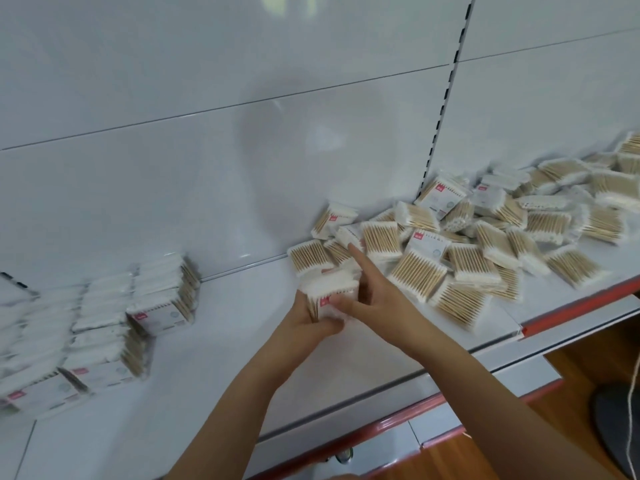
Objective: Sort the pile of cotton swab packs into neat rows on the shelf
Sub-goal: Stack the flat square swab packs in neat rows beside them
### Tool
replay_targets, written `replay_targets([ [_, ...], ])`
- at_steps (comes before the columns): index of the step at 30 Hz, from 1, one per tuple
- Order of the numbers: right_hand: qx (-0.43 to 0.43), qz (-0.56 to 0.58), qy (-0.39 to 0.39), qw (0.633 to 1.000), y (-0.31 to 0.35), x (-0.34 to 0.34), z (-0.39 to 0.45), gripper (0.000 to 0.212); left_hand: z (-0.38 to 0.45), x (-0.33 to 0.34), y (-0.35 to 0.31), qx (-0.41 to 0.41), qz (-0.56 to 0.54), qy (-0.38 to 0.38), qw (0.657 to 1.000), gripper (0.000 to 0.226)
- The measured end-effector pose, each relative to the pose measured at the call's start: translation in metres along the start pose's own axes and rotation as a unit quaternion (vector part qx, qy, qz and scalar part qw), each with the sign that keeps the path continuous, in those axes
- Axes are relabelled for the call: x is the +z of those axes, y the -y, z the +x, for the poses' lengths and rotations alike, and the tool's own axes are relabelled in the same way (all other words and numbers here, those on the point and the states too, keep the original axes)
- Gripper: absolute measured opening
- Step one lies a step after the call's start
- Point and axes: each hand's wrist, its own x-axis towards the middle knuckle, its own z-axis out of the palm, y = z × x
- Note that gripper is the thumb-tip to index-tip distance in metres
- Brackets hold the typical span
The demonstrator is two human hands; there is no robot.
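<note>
Gripping from both sides, the left hand [304, 320] and right hand [367, 299] are clamped on a small stack of packs [329, 292] above the middle of the shelf [225, 341], the right forefinger pointing toward the pile [485, 237] on the right. Finished rows [104, 323] stand at left. Packs look light, soft-wrapped and slippery; squeezing the flat faces should keep a stack together.

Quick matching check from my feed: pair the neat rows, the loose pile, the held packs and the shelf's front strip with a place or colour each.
Things:
1. neat rows
2. loose pile
3. held packs
4. front strip

Descriptions:
A. red
B. shelf's right side
C. between both hands
D. shelf's left side

Pairs: 1-D, 2-B, 3-C, 4-A
</note>
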Motion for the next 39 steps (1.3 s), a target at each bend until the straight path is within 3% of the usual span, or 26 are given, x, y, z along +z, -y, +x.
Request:
replay_targets([
  [3, -0.019, 0.011, -0.041, 0.999, -0.010, 0.004, 0.008, 0.074, -0.007, -0.021, 0.001, 0.052, 0.163, -0.070, 0.983, 0.066],
  [6, 0.000, -0.016, -0.026, 1.000, -0.022, 0.010, 0.013, 0.061, -0.027, -0.054, 0.024, 0.104, 0.291, -0.128, 0.943, 0.063],
  [10, 0.033, -0.088, 0.002, 0.996, -0.024, 0.023, 0.025, 0.049, -0.064, -0.095, 0.055, 0.151, 0.418, -0.131, 0.886, 0.048],
  [14, 0.006, -0.083, 0.018, 0.996, -0.014, 0.059, 0.048, 0.038, -0.099, -0.116, 0.072, 0.163, 0.497, -0.118, 0.844, 0.047],
  [18, -0.074, -0.168, 0.036, 0.982, -0.001, 0.124, 0.068, 0.047, -0.131, -0.131, 0.083, 0.142, 0.500, -0.149, 0.841, 0.047],
  [22, -0.085, -0.116, 0.104, 0.984, 0.005, 0.178, 0.076, 0.041, -0.142, -0.135, 0.086, 0.126, 0.457, -0.218, 0.853, 0.039],
  [27, -0.077, -0.127, 0.074, 0.986, -0.002, 0.211, 0.078, 0.058, -0.143, -0.136, 0.085, 0.094, 0.401, -0.385, 0.826, 0.025],
  [30, -0.093, -0.148, 0.021, 0.984, -0.007, 0.216, 0.070, 0.055, -0.142, -0.137, 0.085, 0.072, 0.370, -0.455, 0.807, 0.016],
  [39, -0.127, -0.097, -0.049, 0.986, -0.013, 0.238, 0.060, 0.042, -0.136, -0.137, 0.085, 0.067, 0.376, -0.473, 0.794, 0.028],
])
